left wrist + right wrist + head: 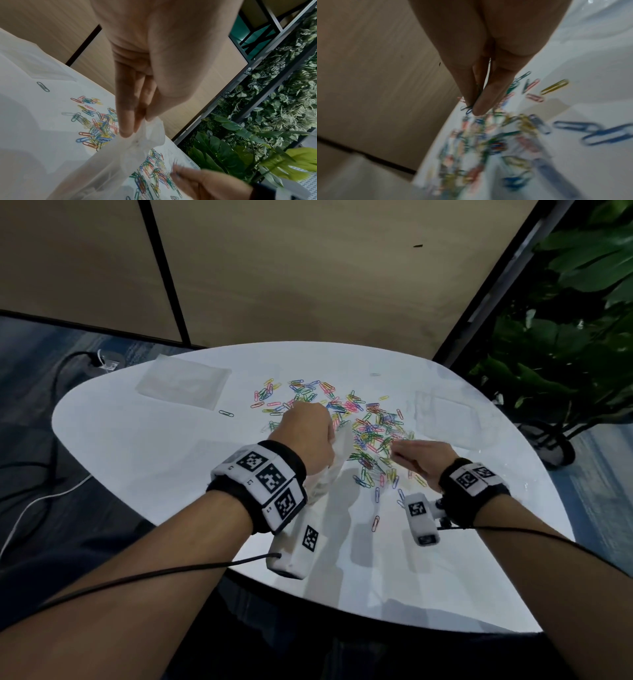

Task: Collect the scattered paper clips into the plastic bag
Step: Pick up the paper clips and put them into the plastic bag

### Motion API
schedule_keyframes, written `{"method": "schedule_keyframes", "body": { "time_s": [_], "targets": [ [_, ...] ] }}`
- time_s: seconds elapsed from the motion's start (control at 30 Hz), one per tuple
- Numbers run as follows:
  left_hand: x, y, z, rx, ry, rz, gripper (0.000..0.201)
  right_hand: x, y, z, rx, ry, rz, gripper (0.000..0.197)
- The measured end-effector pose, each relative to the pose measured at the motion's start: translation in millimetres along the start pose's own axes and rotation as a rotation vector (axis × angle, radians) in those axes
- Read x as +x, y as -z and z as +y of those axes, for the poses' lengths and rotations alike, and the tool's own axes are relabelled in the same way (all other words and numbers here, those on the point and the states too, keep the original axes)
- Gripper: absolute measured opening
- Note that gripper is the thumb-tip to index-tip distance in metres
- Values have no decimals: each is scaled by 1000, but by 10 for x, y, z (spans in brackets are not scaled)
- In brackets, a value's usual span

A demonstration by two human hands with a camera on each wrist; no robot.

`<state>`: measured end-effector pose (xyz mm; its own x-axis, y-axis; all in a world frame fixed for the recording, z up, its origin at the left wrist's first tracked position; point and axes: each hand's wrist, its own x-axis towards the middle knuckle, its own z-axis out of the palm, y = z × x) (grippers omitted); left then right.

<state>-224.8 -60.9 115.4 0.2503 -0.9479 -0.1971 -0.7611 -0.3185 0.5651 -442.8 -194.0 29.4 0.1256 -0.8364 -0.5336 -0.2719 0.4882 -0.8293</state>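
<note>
Pinching the bag (145, 136) rim in my left grip (305, 433), I pinch a few clips (469, 108) in my right grip (416, 455) above the pile (370, 426) on the bench (154, 446).

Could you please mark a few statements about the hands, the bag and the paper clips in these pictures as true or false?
1. The left hand pinches the edge of the plastic bag. True.
2. The right hand lies flat and empty on the table. False: its fingertips pinch a few paper clips just above the pile.
3. All the clips are one colour. False: the scattered paper clips are blue, green, yellow, pink and red.
4. Many clips lie loose on the white table. True.
5. A lone clip lies apart, left of the pile. True.
6. The bag lies flat under the pile. False: it is held up off the table.
</note>
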Motion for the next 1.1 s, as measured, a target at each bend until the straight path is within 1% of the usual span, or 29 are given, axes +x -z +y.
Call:
{"method": "schedule_keyframes", "body": {
  "time_s": [0.03, 0.07, 0.1, 0.17, 0.2, 0.27, 0.33, 0.43, 0.5, 0.57, 0.6, 0.63, 0.67, 0.7, 0.73, 0.77, 0.8, 0.83, 0.87, 0.9, 0.93, 0.97, 1.0, 1.03, 1.07, 1.1],
  "targets": [
    [6, -17, 30, 2, -4, -8, 13, -93, -34, -113, 112, 6, -87, 29],
    [12, -38, 55, 3, -6, -19, 15, -205, -75, -230, 222, 8, -171, 29],
    [10, -55, 79, -2, -5, -25, 17, -331, -124, -343, 296, 5, -255, 25],
    [-9, -84, 119, -19, 3, -35, 17, -513, -230, -458, 318, 6, -391, 16],
    [-22, -94, 135, -22, 7, -37, 17, -591, -291, -476, 283, 4, -420, 14],
    [-51, -98, 158, -28, 8, -33, 16, -661, -411, -433, 186, 11, -421, 12],
    [-78, -99, 169, -56, 11, -33, 16, -672, -508, -362, 85, 27, -349, 15],
    [-88, -90, 184, -98, 23, -25, 12, -643, -634, -287, 1, 74, -237, 21],
    [-79, -81, 189, -82, 27, -27, 12, -629, -703, -258, -69, 132, -209, 22],
    [-71, -69, 185, -66, 33, -38, 13, -599, -725, -252, -335, 266, -229, 18],
    [-67, -60, 178, -57, 29, -37, 13, -598, -717, -266, -510, 323, -287, 18],
    [-64, -49, 169, -48, 24, -27, 14, -603, -696, -284, -631, 358, -354, 18],
    [-59, -40, 157, -40, 17, -13, 15, -604, -662, -313, -639, 357, -412, 21],
    [-53, -33, 140, -33, 11, -1, 16, -613, -618, -350, -561, 342, -443, 24],
    [-46, -26, 119, -30, 7, 5, 17, -625, -563, -383, -457, 321, -444, 25],
    [-42, -18, 98, -27, 6, 2, 17, -610, -487, -392, -381, 317, -407, 22],
    [-36, -9, 73, -27, 5, -5, 16, -570, -403, -374, -374, 331, -336, 20],
    [-33, 1, 45, -26, 4, -8, 17, -514, -307, -325, -432, 340, -269, 20],
    [-29, 13, 18, -25, 3, -5, 17, -442, -198, -247, -577, 316, -201, 30],
    [-31, 26, -4, -26, 3, 1, 17, -380, -90, -143, -798, 249, -147, 53],
    [-35, 44, -18, -28, 3, 6, 17, -352, 6, -19, -1037, 155, -114, 81],
    [-43, 62, -26, -30, 6, 4, 18, -343, 89, 124, -1214, 74, -101, 106],
    [-51, 79, -32, -35, 8, -2, 18, -351, 152, 270, -1298, 15, -97, 126],
    [-61, 97, -37, -43, 12, -9, 18, -363, 195, 411, -1295, -16, -92, 139],
    [-72, 113, -46, -51, 17, -19, 19, -367, 215, 542, -1261, -24, -73, 145],
    [-85, 128, -57, -56, 24, -30, 20, -368, 209, 643, -1223, -8, -47, 146]
  ]
}}
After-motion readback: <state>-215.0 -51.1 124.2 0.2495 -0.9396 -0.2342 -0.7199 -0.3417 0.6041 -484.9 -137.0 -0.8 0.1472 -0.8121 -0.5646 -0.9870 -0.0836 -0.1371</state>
